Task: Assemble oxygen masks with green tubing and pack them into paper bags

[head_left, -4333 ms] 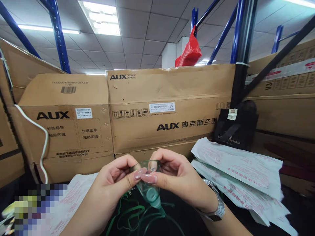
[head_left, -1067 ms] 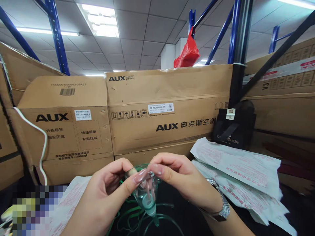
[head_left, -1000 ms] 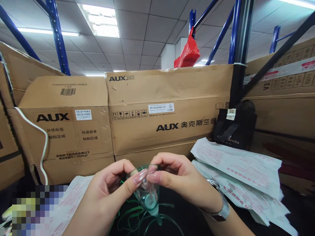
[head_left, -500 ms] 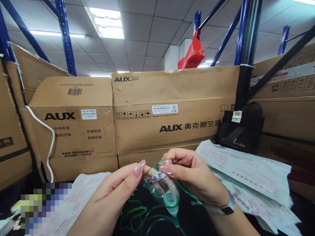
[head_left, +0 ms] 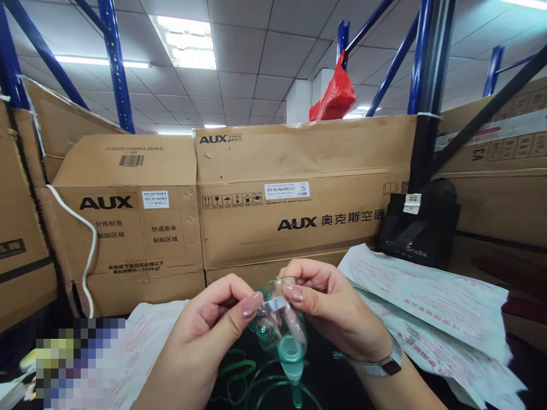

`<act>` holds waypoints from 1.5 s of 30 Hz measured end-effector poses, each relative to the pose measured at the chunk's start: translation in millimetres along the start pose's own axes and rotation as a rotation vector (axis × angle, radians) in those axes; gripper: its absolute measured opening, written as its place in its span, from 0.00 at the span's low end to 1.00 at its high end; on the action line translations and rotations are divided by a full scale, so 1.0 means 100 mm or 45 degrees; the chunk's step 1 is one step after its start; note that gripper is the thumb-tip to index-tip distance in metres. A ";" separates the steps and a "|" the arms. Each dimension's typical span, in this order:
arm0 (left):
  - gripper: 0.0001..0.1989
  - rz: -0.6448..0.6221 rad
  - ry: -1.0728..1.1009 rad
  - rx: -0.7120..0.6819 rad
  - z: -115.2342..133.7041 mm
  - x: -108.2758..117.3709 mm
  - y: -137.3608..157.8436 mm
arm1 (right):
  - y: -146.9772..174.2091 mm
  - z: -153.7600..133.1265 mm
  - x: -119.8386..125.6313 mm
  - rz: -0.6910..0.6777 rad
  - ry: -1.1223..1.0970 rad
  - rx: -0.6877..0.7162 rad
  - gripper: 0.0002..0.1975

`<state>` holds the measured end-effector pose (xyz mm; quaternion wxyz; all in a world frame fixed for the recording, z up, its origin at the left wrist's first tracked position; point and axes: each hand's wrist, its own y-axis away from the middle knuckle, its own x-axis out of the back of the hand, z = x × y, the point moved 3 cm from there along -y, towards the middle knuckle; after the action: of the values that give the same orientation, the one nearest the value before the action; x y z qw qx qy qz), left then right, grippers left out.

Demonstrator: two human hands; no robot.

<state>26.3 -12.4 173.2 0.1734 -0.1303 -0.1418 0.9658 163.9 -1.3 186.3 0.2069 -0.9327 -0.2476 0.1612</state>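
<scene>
Between my hands is a clear, green-tinted oxygen mask [head_left: 292, 341], its narrow green connector pointing down. A shiny metal nose strip [head_left: 274, 304] runs across its upper part. My left hand [head_left: 226, 319] pinches the strip's left end between thumb and fingers. With thumb and forefinger, my right hand [head_left: 329, 302] grips the mask's upper right edge; some of its fingers show through the clear plastic. Below, green tubing [head_left: 273, 384] and a green elastic strap [head_left: 237, 367] lie on the dark surface. A wristwatch [head_left: 391, 364] is on my right wrist.
Printed white packets [head_left: 431, 290] are piled at the right, and another packet [head_left: 123, 353] lies at the left. Large cardboard boxes [head_left: 299, 165] stand across the back. A black bag [head_left: 419, 233] leans by the rack post. A white cable [head_left: 88, 250] hangs down the left box.
My left hand has shifted right and its forefinger has bent, bringing thumb and finger onto the nose strip. The mask has turned slightly, its connector now hanging further left.
</scene>
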 end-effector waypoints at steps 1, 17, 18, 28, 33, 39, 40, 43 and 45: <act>0.10 -0.001 -0.025 -0.051 -0.01 0.00 0.00 | 0.00 0.01 0.00 -0.009 -0.008 0.000 0.09; 0.11 -0.200 0.000 -0.119 0.00 0.00 0.00 | 0.04 -0.02 -0.02 -0.019 -0.003 -0.050 0.08; 0.13 -0.211 0.026 -0.080 0.00 0.01 0.00 | 0.04 -0.02 -0.02 -0.004 0.007 -0.062 0.08; 0.10 -0.217 -0.282 0.075 -0.02 -0.06 -0.04 | 0.00 0.01 -0.03 -0.072 0.118 -0.213 0.10; 0.08 -0.253 -0.236 0.116 0.01 -0.06 -0.01 | -0.03 0.01 -0.01 0.037 0.092 -0.226 0.15; 0.05 -0.267 -0.128 0.144 0.00 -0.06 -0.01 | -0.01 0.03 -0.02 -0.005 0.064 -0.168 0.11; 0.05 -0.279 -0.128 0.150 -0.01 -0.06 0.00 | -0.01 0.03 -0.02 -0.007 0.064 -0.160 0.11; 0.06 -0.303 -0.170 0.133 -0.01 -0.05 -0.01 | -0.02 0.03 -0.03 -0.020 0.113 -0.127 0.11; 0.07 -0.291 -0.240 0.115 0.00 -0.02 -0.03 | -0.04 0.02 -0.01 0.001 0.244 -0.084 0.12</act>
<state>29.2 -10.5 175.2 0.2736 -0.0140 -0.1279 0.9532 160.2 2.1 186.6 0.1986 -0.9503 -0.2315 0.0629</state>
